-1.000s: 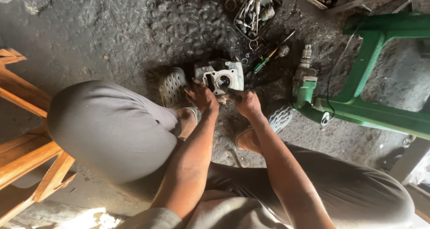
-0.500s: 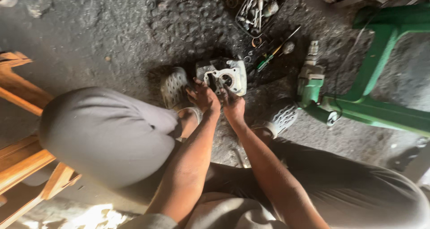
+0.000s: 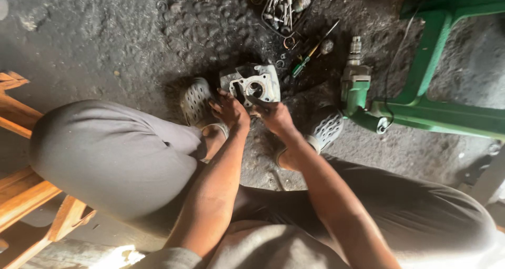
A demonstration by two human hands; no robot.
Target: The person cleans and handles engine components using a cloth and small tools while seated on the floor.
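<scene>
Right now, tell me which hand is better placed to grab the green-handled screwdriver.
Right. The right hand sits at the near right edge of the metal engine part, and the screwdriver lies on the floor just beyond on that side. The left hand is on the part's left side and would have to cross over.

Dark gritty floor point(image 3: 94, 32), wooden furniture point(image 3: 21, 190) left, green frame point(image 3: 436, 111) right.

A repair workshop, rough and oily. Dark, stained concrete floor point(image 3: 105, 42) with work done directly on it. At 12 o'clock, a tray of loose tools point(image 3: 286, 6) and small metal rings. At 1 o'clock, a green-handled screwdriver point(image 3: 307, 58). At 3 o'clock, a green metal machine frame point(image 3: 442, 111). At 9 o'clock, a wooden stool point(image 3: 26, 195). In centre, a grey engine part point(image 3: 255, 82).
</scene>
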